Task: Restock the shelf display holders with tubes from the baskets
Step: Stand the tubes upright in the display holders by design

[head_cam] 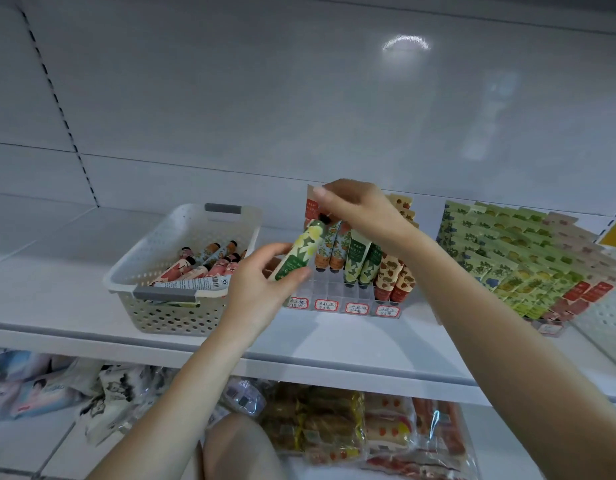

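A green and yellow flowered tube [299, 252] is held tilted in front of the clear display holder [337, 292]. My left hand [261, 282] pinches its lower end between thumb and fingers. My right hand [358, 209] grips its black cap end from above. The holder stands on the white shelf [334, 341] and carries upright tubes in its back and right slots, while its front left slots are bare. A white perforated basket [161, 306] to the left holds several pink and red tubes [209, 265].
A second display holder [528, 258], packed with green, yellow and red tubes, stands at the right. Beside it at the far right is part of another white basket [608, 317]. Bagged goods [351, 424] lie on the shelf below.
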A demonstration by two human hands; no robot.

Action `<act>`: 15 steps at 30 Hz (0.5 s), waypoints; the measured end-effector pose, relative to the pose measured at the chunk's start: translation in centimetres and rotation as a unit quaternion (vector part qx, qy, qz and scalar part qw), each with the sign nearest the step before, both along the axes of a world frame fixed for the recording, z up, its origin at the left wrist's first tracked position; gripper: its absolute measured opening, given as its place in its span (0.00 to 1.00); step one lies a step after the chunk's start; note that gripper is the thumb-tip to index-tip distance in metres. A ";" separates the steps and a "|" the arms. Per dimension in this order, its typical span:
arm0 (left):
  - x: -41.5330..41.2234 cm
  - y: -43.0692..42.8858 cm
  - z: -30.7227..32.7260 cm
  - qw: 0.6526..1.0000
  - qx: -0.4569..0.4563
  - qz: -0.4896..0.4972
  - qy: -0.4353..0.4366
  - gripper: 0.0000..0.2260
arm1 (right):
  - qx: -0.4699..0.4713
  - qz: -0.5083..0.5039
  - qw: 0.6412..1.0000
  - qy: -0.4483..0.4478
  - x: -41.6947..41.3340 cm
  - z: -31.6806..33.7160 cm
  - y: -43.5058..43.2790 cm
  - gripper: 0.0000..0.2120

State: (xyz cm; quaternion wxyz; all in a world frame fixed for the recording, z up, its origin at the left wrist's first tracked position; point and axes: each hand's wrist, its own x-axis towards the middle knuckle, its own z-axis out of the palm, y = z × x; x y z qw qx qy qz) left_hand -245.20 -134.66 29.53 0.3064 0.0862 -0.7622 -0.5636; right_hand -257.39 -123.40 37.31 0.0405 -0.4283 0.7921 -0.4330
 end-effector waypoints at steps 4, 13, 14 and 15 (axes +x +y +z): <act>0.7 -0.5 1.0 0.997 0.070 0.001 0.011 0.11 | -0.016 0.043 0.991 -0.126 0.4 -0.8 0.8 0.04; -0.3 -0.4 2.5 0.990 0.133 0.003 0.056 0.07 | 0.099 0.088 0.986 -0.097 1.6 -2.2 3.1 0.05; -0.6 -0.1 2.6 0.993 0.111 -0.009 0.049 0.06 | 0.081 0.078 0.990 -0.080 1.8 -2.2 3.2 0.05; -1.0 0.3 2.7 0.995 0.087 -0.021 0.044 0.07 | 0.063 0.064 0.994 -0.058 1.9 -2.3 3.3 0.05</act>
